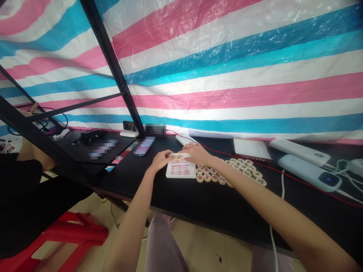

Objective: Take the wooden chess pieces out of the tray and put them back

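Trousers (164, 245) in pale purple showed under the near edge of the black table (181, 198), and a white cable (272, 234) hung over that edge farther right. Past it, toward the table's left edge, lay a white box (183, 170) marked with red lines; round character discs (214, 177) lay in rows just beside its right side, some hidden under the right forearm (249, 189). The left hand (161, 160), fingers curled narrowly, was at the box's far left corner; the right hand (195, 153) arched over its far right corner. One pale piece (178, 158) lay between their fingertips; I could not tell whether either hand gripped it. A phone (144, 146) lay by the table's left edge, power banks (309, 172) near the far right corner, and a striped sheet (227, 94) hung behind the far edge.
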A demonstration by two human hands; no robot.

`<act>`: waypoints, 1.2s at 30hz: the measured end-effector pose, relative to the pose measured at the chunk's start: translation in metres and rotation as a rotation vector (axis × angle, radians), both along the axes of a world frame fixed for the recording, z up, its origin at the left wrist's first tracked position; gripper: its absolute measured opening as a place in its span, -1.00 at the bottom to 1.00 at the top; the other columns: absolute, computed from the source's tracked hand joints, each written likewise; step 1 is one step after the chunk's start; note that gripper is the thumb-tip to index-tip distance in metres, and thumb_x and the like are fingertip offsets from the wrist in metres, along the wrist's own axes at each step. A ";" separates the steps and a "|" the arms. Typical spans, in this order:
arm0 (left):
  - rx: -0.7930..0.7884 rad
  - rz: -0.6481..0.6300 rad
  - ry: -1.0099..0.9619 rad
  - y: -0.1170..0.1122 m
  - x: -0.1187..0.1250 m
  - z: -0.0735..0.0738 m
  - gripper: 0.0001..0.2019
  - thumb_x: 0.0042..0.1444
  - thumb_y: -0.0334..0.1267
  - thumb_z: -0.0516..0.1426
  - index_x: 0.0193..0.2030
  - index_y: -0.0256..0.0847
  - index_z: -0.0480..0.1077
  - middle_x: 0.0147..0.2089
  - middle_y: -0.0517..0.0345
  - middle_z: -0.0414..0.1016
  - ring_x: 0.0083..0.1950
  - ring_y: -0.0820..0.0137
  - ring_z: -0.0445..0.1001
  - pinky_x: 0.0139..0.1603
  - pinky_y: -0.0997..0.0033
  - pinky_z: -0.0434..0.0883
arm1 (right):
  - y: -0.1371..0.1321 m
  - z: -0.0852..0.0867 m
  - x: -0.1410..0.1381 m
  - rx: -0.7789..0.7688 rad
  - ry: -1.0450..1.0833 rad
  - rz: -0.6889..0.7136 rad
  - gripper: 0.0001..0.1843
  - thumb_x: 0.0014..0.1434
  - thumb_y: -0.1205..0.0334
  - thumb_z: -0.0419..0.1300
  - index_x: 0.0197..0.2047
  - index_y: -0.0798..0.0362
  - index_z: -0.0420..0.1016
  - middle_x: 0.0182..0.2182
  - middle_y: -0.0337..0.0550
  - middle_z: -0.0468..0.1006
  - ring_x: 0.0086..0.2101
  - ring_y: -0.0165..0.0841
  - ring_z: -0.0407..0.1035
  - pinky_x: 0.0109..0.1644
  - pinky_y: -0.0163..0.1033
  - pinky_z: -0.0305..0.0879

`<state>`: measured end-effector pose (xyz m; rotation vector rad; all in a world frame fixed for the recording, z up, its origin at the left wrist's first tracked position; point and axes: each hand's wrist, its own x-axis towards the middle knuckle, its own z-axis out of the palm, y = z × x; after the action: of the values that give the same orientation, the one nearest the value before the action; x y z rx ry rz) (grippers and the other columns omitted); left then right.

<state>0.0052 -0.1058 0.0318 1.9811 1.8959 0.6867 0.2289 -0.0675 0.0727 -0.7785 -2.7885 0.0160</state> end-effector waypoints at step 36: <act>0.015 0.052 -0.234 0.000 0.006 0.001 -0.45 0.01 0.00 0.13 0.14 -0.13 0.24 -0.36 0.20 0.50 -0.27 0.33 0.45 -0.20 0.36 0.31 | 0.019 -0.005 0.079 -0.108 -0.182 -0.202 -0.75 0.19 0.33 0.04 -0.14 0.05 0.52 -0.15 -0.05 0.52 -0.22 -0.32 0.43 -0.24 -0.32 0.23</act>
<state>0.0108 -0.1059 0.0328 1.7771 1.8117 0.9061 0.3082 -0.0484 0.0679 -1.1387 -2.8822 0.0628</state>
